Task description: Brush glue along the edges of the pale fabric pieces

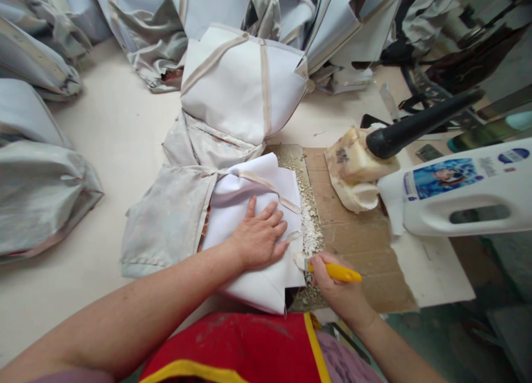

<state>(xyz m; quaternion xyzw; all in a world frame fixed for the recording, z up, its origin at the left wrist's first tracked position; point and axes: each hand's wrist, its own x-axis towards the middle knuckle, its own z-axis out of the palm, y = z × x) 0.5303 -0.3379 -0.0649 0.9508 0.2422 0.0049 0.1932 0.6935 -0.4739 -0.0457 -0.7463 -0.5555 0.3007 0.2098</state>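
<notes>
My left hand (260,236) lies flat with its fingers spread on a white fabric piece (249,286), which has a beige strip and a grey cloth part (166,222) on its left. In my right hand (338,286) is a brush with a yellow handle (343,272), held between thumb and fingers. The brush's pale tip touches or almost touches the right edge of the white piece. Beneath that edge runs a board crusted with dried pale matter (310,222).
Brown cardboard (353,250) lies right of the work. On it stands a glue-stained container (353,156) with a black handle (424,125). A large white bottle (428,211) is at the right. More white and grey bags (245,83) fill the back and left.
</notes>
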